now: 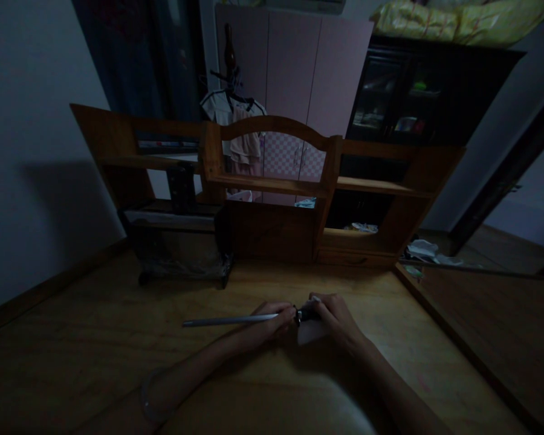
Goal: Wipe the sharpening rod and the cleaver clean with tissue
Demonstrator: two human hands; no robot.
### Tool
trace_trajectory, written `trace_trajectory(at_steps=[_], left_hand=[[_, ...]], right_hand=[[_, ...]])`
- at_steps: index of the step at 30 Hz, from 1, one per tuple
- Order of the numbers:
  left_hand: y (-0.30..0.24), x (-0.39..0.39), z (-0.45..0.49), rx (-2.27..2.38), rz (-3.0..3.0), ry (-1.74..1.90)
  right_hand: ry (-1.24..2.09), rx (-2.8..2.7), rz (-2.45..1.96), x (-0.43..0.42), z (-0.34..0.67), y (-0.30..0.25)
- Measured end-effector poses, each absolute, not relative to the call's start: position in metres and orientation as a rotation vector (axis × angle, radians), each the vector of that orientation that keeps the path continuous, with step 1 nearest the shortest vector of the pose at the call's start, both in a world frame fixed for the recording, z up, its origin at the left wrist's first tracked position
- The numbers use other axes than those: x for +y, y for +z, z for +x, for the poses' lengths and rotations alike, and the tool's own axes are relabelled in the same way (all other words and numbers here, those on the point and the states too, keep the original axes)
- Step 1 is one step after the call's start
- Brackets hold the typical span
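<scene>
My left hand (pixel 277 321) is closed around a slim silver rod (pixel 229 320), which lies nearly level and points to the left over the wooden desk. At the rod's right end, between my two hands, is a dark fitting (pixel 304 315) with a small shiny part. My right hand (pixel 338 314) is closed on a thin white tissue or cloth (pixel 312 331) and presses it around the dark fitting. Part of the tissue hangs below the fingers. In the dim light I cannot make out the fitting's exact kind.
A wooden shelf unit (pixel 272 232) stands along the desk's far edge. A dark-framed rack (pixel 176 248) stands at the back left of the desk (pixel 118 338). Behind are a pink wardrobe (pixel 290 66), hanging clothes (pixel 245 133) and a dark cabinet (pixel 453 96).
</scene>
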State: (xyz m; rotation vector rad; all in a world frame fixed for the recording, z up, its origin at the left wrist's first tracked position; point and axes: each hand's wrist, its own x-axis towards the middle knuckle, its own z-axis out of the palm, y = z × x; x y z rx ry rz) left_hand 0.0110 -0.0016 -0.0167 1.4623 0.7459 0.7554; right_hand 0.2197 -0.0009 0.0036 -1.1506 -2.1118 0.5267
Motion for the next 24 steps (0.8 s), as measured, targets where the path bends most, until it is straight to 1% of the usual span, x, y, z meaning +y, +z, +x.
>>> trace_trajectory(at_steps=[14,17,24], left_hand=[[-0.007,-0.007,0.015,0.738,1.485,0.766],[-0.01,-0.005,0.015,0.703,1.436,0.772],[-0.018,0.007,0.011,0.687,1.362,0.813]], right_hand=[[0.033,-2.121,-1.383,0.003,0.221,0.001],[0.022,-2.144,-1.385,0.004,0.222,-0.002],[0.087,-2.123,-1.187,0.003,0.219,0.001]])
